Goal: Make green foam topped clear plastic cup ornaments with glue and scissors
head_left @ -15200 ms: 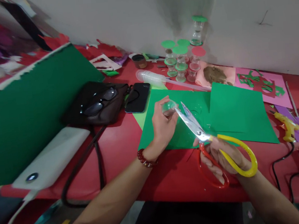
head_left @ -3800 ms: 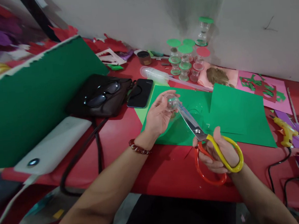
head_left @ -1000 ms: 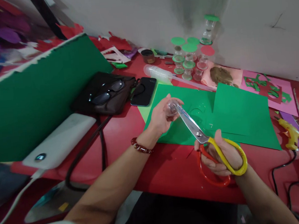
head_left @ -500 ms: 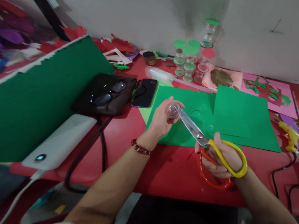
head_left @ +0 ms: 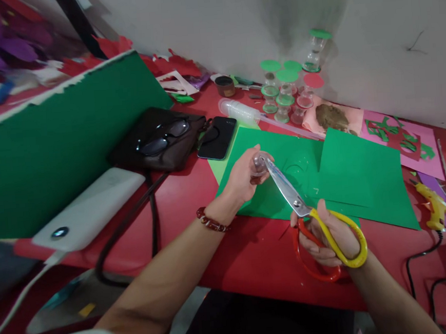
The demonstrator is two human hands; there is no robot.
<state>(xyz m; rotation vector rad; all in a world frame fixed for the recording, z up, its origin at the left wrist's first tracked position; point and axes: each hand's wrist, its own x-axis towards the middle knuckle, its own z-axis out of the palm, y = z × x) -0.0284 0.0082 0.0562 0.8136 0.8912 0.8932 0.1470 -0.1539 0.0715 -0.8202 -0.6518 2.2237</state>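
Note:
My left hand [head_left: 243,175] is closed around a small clear plastic cup-like piece [head_left: 260,163], held over the near left part of a green sheet [head_left: 278,137]. In my right hand [head_left: 324,236] is a pair of scissors [head_left: 296,204] with one yellow and one red handle. The blades point up and left, and their tips meet the clear piece at its middle; whether they pierce it I cannot tell. A smaller green sheet [head_left: 346,165] lies on the right part of the large one.
A phone [head_left: 217,138], a dark pouch [head_left: 168,161] with glasses and a white power bank [head_left: 91,208] lie left. Behind stand several clear cup pairs with green discs [head_left: 287,75] and a stack of plastic cups [head_left: 239,110]. A yellow glue gun [head_left: 434,204] lies right, its cord trailing.
The scissors and the clear piece hold nearly the same position, with the piece turned slightly in my left hand. The whole view has shifted a little.

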